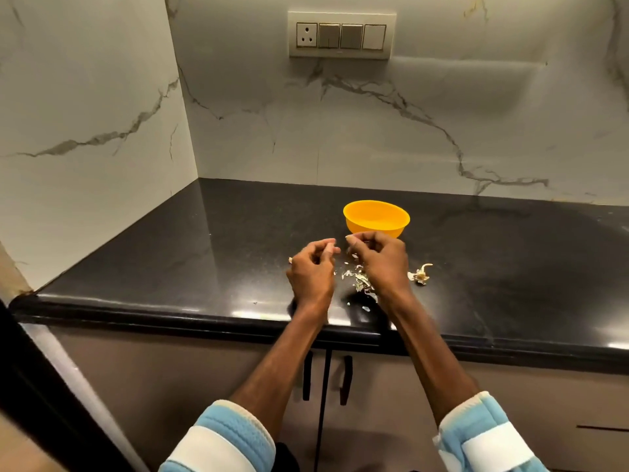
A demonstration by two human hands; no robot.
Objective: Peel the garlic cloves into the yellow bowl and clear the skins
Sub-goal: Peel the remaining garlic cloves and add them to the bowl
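Yellow bowl [376, 218] sits just beyond right hand's [383, 264] fingers [366, 240]

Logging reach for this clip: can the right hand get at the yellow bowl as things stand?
Probably yes: the right hand is just short of the yellow bowl, nothing standing between them.

— What's around the black tabletop [163, 253]?
— White marble walls [391, 131] with grey veins, meeting in a corner at the left. A switch panel [341, 35] with one socket sits high up.
— And below?
— Beige cabinet doors [204, 369] with black handles [346, 379]. Light glints off the glossy front edge.
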